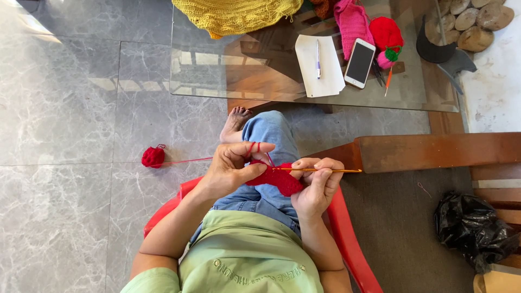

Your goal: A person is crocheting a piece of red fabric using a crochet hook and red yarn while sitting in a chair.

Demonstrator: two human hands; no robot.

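My left hand (230, 169) pinches the left end of a small red crochet piece (275, 179), with red yarn wound over its index finger. My right hand (316, 185) grips an orange crochet hook (331, 170) and the right side of the piece; the hook's tip points left into the red work. A strand of red yarn (187, 160) runs left across the floor to a small red yarn ball (153, 157). Both hands hover above my lap in blue jeans.
I sit on a red plastic chair (347, 239). A glass table (260, 76) ahead holds yellow crochet work (236, 15), paper with a pen (319, 65), a phone (360, 62), pink and red yarn. A wooden bench (439, 152) and a black bag (475, 230) are at right.
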